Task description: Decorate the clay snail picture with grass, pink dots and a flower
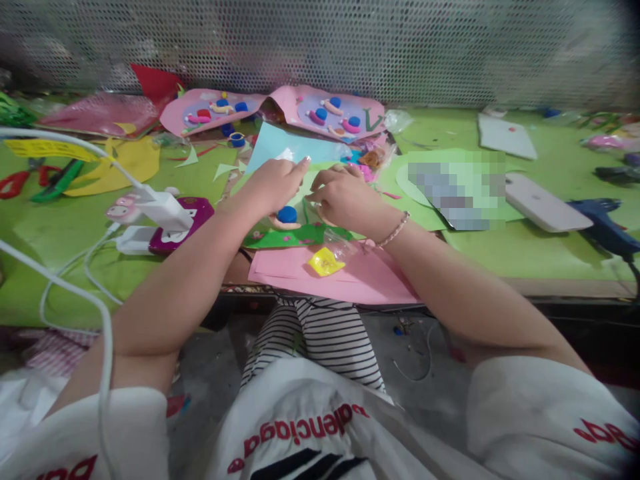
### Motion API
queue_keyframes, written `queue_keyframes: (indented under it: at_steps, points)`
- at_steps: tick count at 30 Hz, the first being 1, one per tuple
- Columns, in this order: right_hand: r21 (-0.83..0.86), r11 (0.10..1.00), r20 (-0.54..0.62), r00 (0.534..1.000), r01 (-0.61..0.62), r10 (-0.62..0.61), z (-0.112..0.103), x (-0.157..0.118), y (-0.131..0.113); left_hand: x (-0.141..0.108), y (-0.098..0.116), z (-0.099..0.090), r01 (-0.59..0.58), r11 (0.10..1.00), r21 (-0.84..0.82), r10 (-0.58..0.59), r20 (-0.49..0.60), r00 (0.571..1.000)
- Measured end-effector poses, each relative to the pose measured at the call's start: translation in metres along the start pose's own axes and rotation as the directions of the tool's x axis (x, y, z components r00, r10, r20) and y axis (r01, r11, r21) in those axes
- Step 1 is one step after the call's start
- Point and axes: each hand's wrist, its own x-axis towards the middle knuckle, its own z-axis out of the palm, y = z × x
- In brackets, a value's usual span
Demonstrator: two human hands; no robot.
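Both my hands work over a pale green paper sheet on the table. My left hand (284, 181) has its fingers curled together at the sheet's upper part; what they pinch, if anything, is hidden. My right hand (347, 200) is bent with its fingertips down by a thin green strip (307, 210), and I cannot make out a firm hold on it. Below my left hand lies a round blue clay piece (287, 214) on a curved peach-coloured piece. A darker green border (285, 237) with small pink spots runs along the sheet's near edge.
Pink paper (280, 270) under a yellow packet (326, 262) lies nearest me. Decorated pink cutouts (220, 110) stand behind. Left are a purple power strip (183, 223) with white cables and scissors (60, 180); right, a phone (547, 203) and a blue glue gun (603, 223).
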Motion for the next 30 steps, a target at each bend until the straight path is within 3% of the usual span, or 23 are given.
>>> queue_keyframes:
  at_steps: [8,14,23,30]
  points:
    - [-0.058,0.997,0.086,0.995,0.047,-0.041,-0.002,-0.002,-0.008,-0.005,0.006,0.001,-0.034,0.996,0.087,0.034,-0.003,0.999]
    - [-0.011,0.997,0.073,0.994,0.077,-0.076,0.002,-0.003,-0.006,-0.007,0.006,0.002,-0.065,0.968,0.241,0.056,0.047,0.997]
    - [-0.074,0.986,0.070,0.987,0.148,-0.143,-0.009,-0.008,-0.011,-0.011,0.011,-0.002,-0.003,0.983,0.183,0.005,-0.010,1.000]
    - [-0.136,0.971,0.119,0.976,0.199,-0.183,-0.007,-0.013,-0.015,-0.011,0.013,-0.002,0.032,0.982,0.187,-0.040,0.041,0.998]
